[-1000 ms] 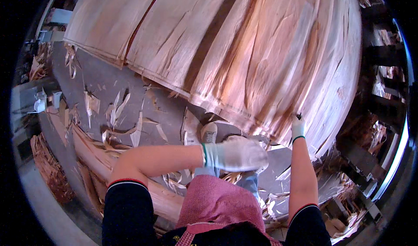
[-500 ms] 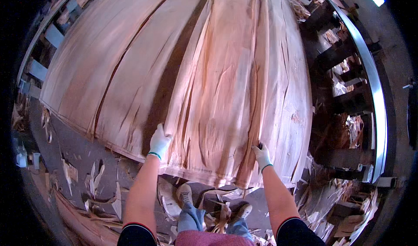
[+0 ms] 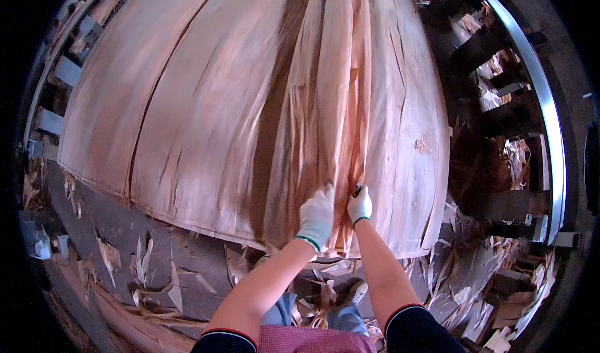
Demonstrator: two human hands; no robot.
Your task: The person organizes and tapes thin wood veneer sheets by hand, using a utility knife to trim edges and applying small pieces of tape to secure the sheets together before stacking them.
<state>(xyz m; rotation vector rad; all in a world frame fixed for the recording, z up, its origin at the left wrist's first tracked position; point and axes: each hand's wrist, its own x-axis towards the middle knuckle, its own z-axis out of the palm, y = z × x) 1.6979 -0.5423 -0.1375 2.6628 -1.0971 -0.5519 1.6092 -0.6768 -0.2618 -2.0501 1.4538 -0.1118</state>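
Observation:
A thin, reddish wood veneer sheet (image 3: pixel 331 103) is bunched into upright folds on top of a broad veneer stack (image 3: pixel 206 134). My left hand (image 3: pixel 317 218), in a white glove with a green cuff, is closed on the left side of the folds near the stack's front edge. Just to its right, my right hand (image 3: pixel 359 205), gloved the same way, is closed at the right side of the folds. A small dark bit shows at the right fingertips; I cannot make out what it is. The gathered sheet's lower end lies between and below both hands.
Torn veneer scraps (image 3: pixel 144 259) litter the floor in front and at both sides. Along the right runs a long metal rail (image 3: pixel 544 103) with dark crossbeams beside it. Pale blocks (image 3: pixel 67 70) line a frame at the far left. My shoes stand close to the stack's front edge.
My left hand has moved right, bringing the sheet's left side toward my right hand and bunching it into narrow folds. My right hand has shifted slightly left and farther from me.

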